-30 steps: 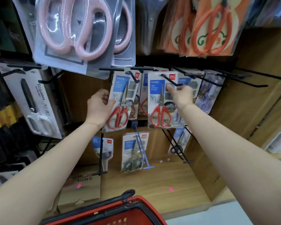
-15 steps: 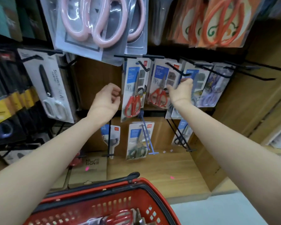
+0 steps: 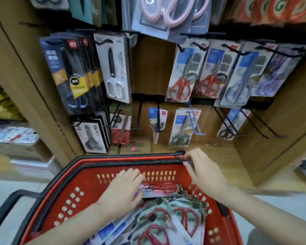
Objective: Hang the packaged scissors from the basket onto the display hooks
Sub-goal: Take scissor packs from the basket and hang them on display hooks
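Both forearms come in from the near edge, reaching forward and down. Left hand (image 3: 122, 189) is palm down inside the red basket (image 3: 88, 181), fingertips over the left end of a red-handled pack (image 3: 159, 189) lying across the far end. Motion blur, so cannot tell if it grips the pack or only touches it. Right hand (image 3: 204, 171) is palm down at the far right corner of the basket, fingers spread wide, holding nothing, right by the black handle hinge; contact with the rim unclear.

The basket holds a loose heap of packaged scissors (image 3: 166, 220), red handles, blue-and-white cards, overlapping, filling the near and middle part.

Beyond the basket is a wooden shelf (image 3: 219, 152). Above it black display hooks (image 3: 196, 44) carry hung red-handled packs (image 3: 181, 80) in a row at right. A white-handled pack (image 3: 113, 71) hangs further left, pink scissors (image 3: 166, 13) on the top row.
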Demonstrator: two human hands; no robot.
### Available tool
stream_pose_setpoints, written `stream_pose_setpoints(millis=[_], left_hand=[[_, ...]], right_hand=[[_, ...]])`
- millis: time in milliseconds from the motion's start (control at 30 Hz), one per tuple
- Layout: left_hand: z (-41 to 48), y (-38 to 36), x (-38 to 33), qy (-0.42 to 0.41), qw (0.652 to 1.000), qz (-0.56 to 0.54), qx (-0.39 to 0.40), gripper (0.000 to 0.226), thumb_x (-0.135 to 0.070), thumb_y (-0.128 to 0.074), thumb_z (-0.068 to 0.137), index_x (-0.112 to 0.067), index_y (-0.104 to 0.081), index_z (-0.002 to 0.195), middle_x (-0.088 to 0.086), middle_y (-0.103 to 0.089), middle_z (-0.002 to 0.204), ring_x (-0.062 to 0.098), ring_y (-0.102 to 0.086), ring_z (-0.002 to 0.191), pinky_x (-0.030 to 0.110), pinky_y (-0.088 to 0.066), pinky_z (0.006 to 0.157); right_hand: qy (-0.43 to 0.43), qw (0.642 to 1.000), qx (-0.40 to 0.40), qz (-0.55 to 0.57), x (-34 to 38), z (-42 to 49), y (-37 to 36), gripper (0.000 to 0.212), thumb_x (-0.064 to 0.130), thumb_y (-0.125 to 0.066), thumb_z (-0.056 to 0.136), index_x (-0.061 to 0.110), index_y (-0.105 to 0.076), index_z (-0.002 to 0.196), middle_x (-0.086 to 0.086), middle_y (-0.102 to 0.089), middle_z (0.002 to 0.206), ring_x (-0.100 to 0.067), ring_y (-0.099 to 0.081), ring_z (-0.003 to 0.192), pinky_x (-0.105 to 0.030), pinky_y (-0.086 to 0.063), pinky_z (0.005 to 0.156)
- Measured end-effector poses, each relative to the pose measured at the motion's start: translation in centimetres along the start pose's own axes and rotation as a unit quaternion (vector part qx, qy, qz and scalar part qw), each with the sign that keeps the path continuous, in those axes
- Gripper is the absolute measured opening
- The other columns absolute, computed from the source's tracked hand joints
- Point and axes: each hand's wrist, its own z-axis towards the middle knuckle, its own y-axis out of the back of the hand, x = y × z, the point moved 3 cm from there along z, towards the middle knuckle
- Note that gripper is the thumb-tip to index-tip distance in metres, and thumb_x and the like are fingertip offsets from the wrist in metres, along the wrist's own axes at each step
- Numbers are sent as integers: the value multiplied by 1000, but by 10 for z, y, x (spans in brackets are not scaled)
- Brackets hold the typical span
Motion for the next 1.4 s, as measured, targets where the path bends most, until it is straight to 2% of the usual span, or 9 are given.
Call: stream_pose_setpoints(millis=[167, 400, 500, 633, 800, 933, 1033, 1200, 1400], left_hand=[[-50, -61, -9, 141, 958, -183, 173, 65, -66, -24, 86, -24, -47, 129, -10, -48, 125, 9, -49, 116, 18, -34, 96], [-76, -82, -28, 300, 817, -460, 177, 23, -49, -40, 95, -45, -41, 118, -9, -51, 131, 11, -52, 118, 33, -46, 97], [-77, -67, -39, 280, 834, -456, 134, 42, -55, -44, 89, -47, -32, 128, -22, -43, 123, -8, -51, 104, 18, -47, 84], [-69, -63, -36, 296, 849, -431, 74, 49, -28, -66, 88, -38, -35, 125, -17, -50, 92, 6, -60, 67, 19, -50, 54], [-53, -67, -25, 265, 873, -386, 137, 15, -20, -68, 87, -28, -60, 78, -6, -63, 74, 1, -54, 63, 18, -43, 61], [-38, -56, -24, 271, 858, -425, 100, 14, -20, -61, 91, -28, -62, 81, -6, -66, 82, 6, -59, 77, 20, -44, 69], [-24, -39, -29, 300, 800, -515, 65, 17, -31, -60, 91, -25, -60, 107, -10, -62, 105, 3, -57, 98, 15, -41, 81], [-18, -16, -42, 357, 709, -608, 33, 47, -29, -68, 84, -20, -46, 124, -2, -59, 110, 11, -59, 100, 22, -45, 83], [-36, -4, -43, 404, 509, -760, -9, 51, -21, -72, 75, -6, -54, 120, 9, -72, 103, 21, -69, 97, 33, -53, 90]], right_hand=[[-37, 974, 200, 101, 20, -60, -76, 40, 39, -44, 98, 21, -40, 133, 6, -44, 127, -10, -49, 114, -20, -36, 91], [-42, 968, 222, 111, 20, -75, -105, 36, 38, -52, 94, 17, -60, 122, 6, -45, 135, -14, -41, 125, -26, -27, 110], [-80, 954, 224, 185, 18, -73, -99, 19, 28, -61, 91, 13, -66, 101, 6, -49, 125, -9, -43, 123, -15, -25, 103], [-143, 938, 196, 248, 12, -71, -81, 13, 20, -59, 92, 20, -50, 83, 14, -54, 91, 3, -53, 92, 0, -31, 77], [-186, 938, 59, 287, 0, -58, -48, 19, 16, -54, 95, 19, -41, 80, 10, -37, 55, -3, -38, 53, -25, -30, 58], [-191, 912, -28, 361, 4, -47, -18, 17, 13, -52, 96, 19, -43, 83, 14, -46, 57, 1, -37, 53, -20, -32, 55], [-200, 888, -109, 400, 13, -38, 7, 17, 6, -50, 96, 16, -40, 86, 6, -39, 64, 5, -40, 53, -11, -35, 56], [-308, 740, -189, 568, 26, -36, 23, 9, 17, -49, 98, 13, -43, 103, -17, -60, 100, -27, -63, 94, -48, -54, 85], [-330, 621, -183, 687, 57, -50, 18, 32, 12, -49, 98, 0, -42, 126, -21, -62, 120, -28, -63, 110, -44, -53, 92]])
